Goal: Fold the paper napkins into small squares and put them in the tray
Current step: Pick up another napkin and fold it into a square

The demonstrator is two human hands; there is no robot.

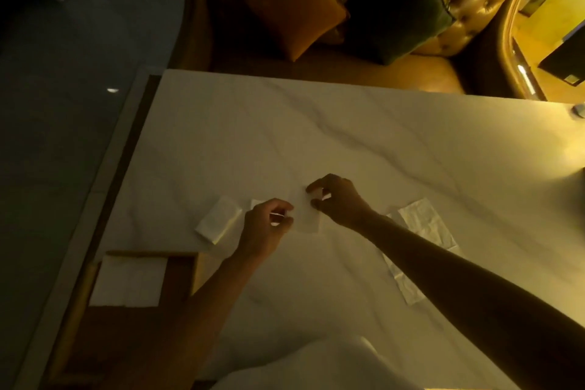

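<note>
Both hands pinch one napkin [308, 215] low over the marble table [348, 123], the left hand [266, 226] at its near edge and the right hand [337, 199] at the far edge, probably to line up a fold. A folded one [128, 280] lies in the wooden tray [182, 272] at left, a tissue pack [219, 220] beside it, unfolded ones [424, 225] under the right forearm; the room is dim, sofa and cushions [296, 6] beyond

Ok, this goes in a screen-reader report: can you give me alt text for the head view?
Two bare hands, left hand and right hand, pinch a small white napkin over a pale marble table in dim yellow light. A wooden tray at the near left holds a folded napkin; unfolded napkins lie right, under the forearm.
</note>
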